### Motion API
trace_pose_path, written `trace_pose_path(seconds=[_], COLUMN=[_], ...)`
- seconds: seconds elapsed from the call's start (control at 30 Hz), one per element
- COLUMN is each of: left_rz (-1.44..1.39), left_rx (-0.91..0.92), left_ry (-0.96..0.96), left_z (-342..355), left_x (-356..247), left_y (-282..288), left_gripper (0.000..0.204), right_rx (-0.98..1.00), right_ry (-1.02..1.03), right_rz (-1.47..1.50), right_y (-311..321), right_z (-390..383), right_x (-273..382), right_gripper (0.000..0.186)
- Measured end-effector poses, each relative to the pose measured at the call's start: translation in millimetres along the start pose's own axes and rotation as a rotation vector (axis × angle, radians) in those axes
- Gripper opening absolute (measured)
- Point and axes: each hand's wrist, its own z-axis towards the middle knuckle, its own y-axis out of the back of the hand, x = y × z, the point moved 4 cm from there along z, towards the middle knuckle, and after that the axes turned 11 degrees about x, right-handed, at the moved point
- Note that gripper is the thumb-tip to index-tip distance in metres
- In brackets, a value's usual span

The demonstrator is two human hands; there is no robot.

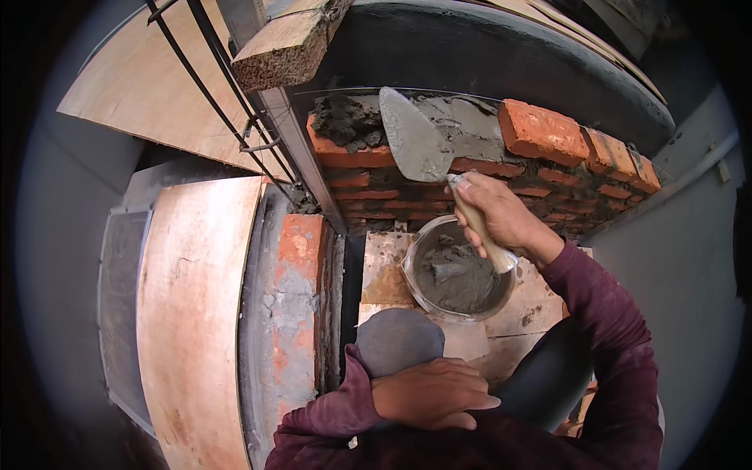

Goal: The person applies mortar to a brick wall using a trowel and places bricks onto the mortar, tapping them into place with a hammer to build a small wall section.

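Right hand (501,215) clamps the trowel (415,141) handle, blade flat on the wet mortar bed (462,129) atop the brick wall (470,176) at 12 o'clock; left hand (431,395) rests flat and empty on the knee. Risk: blade tips, mortar slumps off the edge. Mortar pan (458,270) sits under the wrist; steel bars (211,86) and timber block (286,43) crowd 11 o'clock.

No packages, labels, signs or screens show anywhere in this view.

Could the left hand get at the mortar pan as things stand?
Probably yes. The left hand rests flat on the person's knee, holding nothing, and the mortar pan sits just ahead with only bare board between. The right hand with the trowel is above its far rim.
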Motion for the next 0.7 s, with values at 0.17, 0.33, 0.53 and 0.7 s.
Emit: trace_pose_path(seconds=[0.17, 0.33, 0.53, 0.7], left_rz=[0.026, 0.011, 0.003, 0.019], left_rx=[0.114, 0.055, 0.063, 0.060], left_ry=[0.077, 0.040, 0.054, 0.049], left_z=[-5.5, 7.3, 4.7, 5.8], left_x=[0.6, -3.9, -0.7, 1.2], left_y=[7.4, 7.6, 1.2, -0.7], left_gripper=[0.046, 0.046, 0.049, 0.052], right_rx=[0.079, 0.168, 0.125, 0.363], right_ry=[0.076, 0.085, -0.106, -0.168], right_rz=[-0.154, -0.586, -0.113, 0.415], right_y=[-28.8, -22.1, 15.8, 9.6], right_z=[59.2, 48.4, 5.3, 36.9], right_x=[6.7, 46.3, 61.4, 67.8], right_gripper=[0.029, 0.032, 0.037, 0.038])
